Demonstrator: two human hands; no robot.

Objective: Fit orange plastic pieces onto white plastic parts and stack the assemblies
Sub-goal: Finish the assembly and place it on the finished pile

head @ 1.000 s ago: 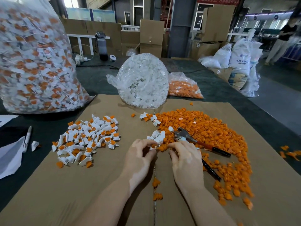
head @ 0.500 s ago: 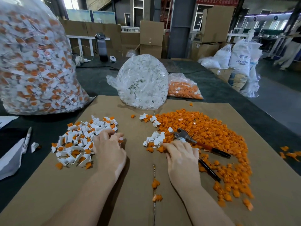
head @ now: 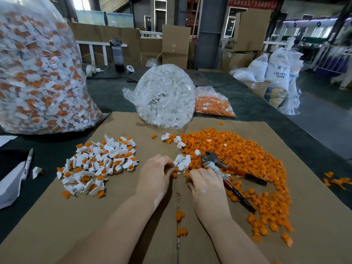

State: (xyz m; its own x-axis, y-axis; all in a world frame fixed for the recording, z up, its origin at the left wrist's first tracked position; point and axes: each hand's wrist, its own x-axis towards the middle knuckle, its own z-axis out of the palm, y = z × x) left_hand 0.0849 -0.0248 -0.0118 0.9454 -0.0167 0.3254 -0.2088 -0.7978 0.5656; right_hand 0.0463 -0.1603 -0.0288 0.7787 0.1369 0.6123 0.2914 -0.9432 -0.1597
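Fingers of our left hand [head: 155, 173] and right hand [head: 204, 181] are curling at the small white parts [head: 182, 161], just ahead between them; what they are pinching, we cannot tell. Orange pieces [head: 238, 149] are lying rightward, nearer our right hand.

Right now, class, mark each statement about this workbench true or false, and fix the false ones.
1. The pliers lie on the orange heap. True.
2. The finished pile lies to the right of both hands. False: it lies to the left of the left hand.
3. The clear bag of white parts stands at the far edge of the cardboard. True.
4. The right hand holds the pliers. False: it is at the loose pieces beside them; what its fingers hold is hidden.
5. The big bag at far left holds only orange pieces. False: white and orange together.
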